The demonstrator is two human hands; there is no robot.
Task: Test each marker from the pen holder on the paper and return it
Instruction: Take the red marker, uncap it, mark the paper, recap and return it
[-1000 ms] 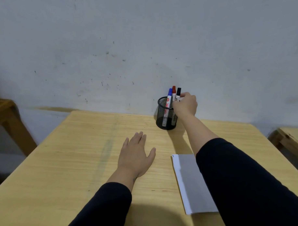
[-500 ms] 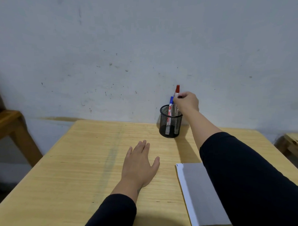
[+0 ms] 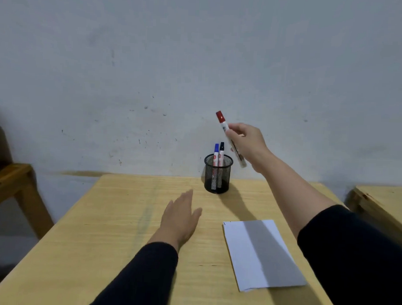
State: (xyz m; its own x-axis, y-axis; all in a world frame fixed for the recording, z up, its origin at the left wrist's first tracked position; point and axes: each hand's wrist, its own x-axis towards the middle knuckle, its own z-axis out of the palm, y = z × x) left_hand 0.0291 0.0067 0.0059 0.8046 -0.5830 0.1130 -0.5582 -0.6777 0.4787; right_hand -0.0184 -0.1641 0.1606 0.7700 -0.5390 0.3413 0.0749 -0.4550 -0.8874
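Observation:
A black mesh pen holder stands at the far edge of the wooden table, against the wall. A blue-capped marker and a black-capped marker stand upright in it. My right hand is raised above and to the right of the holder and grips a red-capped marker, tilted with its cap up and to the left. My left hand rests flat on the table with fingers together, holding nothing. A white sheet of paper lies at the near right, partly in my arm's shadow.
A grey wall rises directly behind the table. A wooden piece of furniture stands to the left and another wooden table to the right, each across a gap.
My right hand has lifted the red-capped marker up out of the holder and to the right. The blue and black markers stay in the holder. My left hand stays on the table.

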